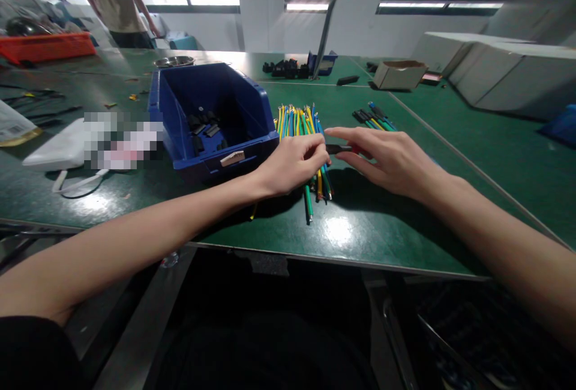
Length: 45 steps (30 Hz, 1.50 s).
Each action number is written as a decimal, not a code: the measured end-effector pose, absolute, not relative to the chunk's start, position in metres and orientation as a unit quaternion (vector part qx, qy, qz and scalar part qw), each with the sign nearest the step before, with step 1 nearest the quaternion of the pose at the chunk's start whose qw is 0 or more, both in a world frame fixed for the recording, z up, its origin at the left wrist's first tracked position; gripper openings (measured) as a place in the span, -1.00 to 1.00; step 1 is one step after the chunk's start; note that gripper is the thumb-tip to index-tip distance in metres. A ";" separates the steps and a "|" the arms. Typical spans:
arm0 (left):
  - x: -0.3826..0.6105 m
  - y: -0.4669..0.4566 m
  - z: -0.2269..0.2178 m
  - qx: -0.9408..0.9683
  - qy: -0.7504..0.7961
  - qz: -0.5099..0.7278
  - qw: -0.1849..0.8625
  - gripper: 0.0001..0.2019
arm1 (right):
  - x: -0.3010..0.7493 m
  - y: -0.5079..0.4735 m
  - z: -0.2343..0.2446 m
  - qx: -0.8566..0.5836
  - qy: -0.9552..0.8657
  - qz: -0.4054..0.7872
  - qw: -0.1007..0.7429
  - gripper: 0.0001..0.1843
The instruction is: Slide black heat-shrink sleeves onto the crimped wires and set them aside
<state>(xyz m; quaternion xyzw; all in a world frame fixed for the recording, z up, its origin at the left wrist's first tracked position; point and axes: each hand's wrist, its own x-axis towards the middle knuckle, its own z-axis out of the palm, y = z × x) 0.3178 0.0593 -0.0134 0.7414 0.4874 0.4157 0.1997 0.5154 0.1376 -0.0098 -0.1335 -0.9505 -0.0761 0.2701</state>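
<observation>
Over the near part of the table my left hand (pixel 294 161) is closed, its thumb and fingertips pinched at the left end of a small black plastic piece (pixel 336 149). My right hand (pixel 390 156) holds the other end between thumb and fingers, with a bit of red showing inside its grip. How far the piece reaches into each hand is hidden. Beneath and behind my left hand lies a bundle of yellow, green and blue wires (pixel 297 120) with metal ends. One green wire (pixel 308 203) sticks out toward the table's front edge.
A blue bin (pixel 216 153) with black plastic pieces inside stands left of the wires. Behind my right hand lie wires with black ends (pixel 374 117). A small cardboard box (pixel 399 75), white boxes (pixel 517 78) and a red crate (pixel 47 47) are farther off. A person (pixel 110 0) stands back left.
</observation>
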 end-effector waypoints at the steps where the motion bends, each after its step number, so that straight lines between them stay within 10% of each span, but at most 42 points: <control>1: 0.318 0.059 -0.014 0.750 0.486 0.400 0.204 -0.73 | 0.516 0.138 -0.011 -0.128 -0.954 -0.079 0.261 -0.66; 37: 0.320 0.058 -0.016 0.744 0.464 0.435 0.206 -0.70 | 0.516 0.140 -0.012 -0.162 -0.948 -0.135 0.237 -0.74; 45: 0.317 0.069 -0.022 0.650 0.477 0.492 0.328 -0.70 | 0.512 0.135 -0.012 -0.133 -0.969 -0.055 0.203 -0.48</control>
